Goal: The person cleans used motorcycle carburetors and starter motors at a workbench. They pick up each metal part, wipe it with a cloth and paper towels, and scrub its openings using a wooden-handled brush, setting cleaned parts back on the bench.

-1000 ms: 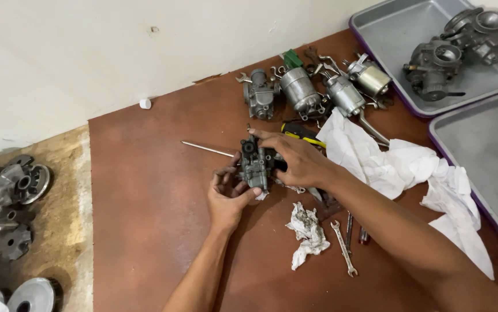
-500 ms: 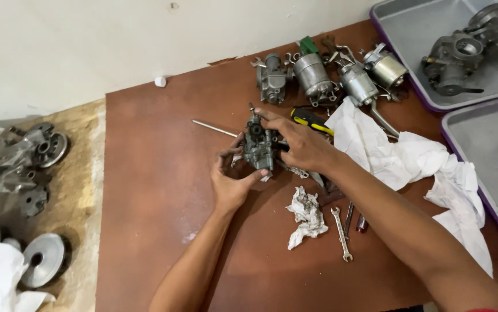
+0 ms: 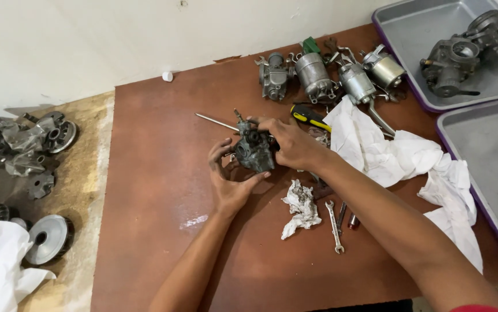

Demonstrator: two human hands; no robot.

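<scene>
A small grey metal carburetor sits just above the brown board, held between both hands. My left hand cups it from below and from the left, thumb and fingers curled round its body. My right hand grips its top and right side, fingers over the upper fittings. A thin metal rod lies on the board just behind the carburetor.
Three more carburetors line the far edge. A yellow-handled screwdriver, white rags, a crumpled tissue and a wrench lie at the right. Grey trays hold another carburetor. Engine parts lie left.
The view has shifted so the board sits further right and lower. Both hands stay on the carburetor, turning it slightly; my left fingers have spread more round its left side.
</scene>
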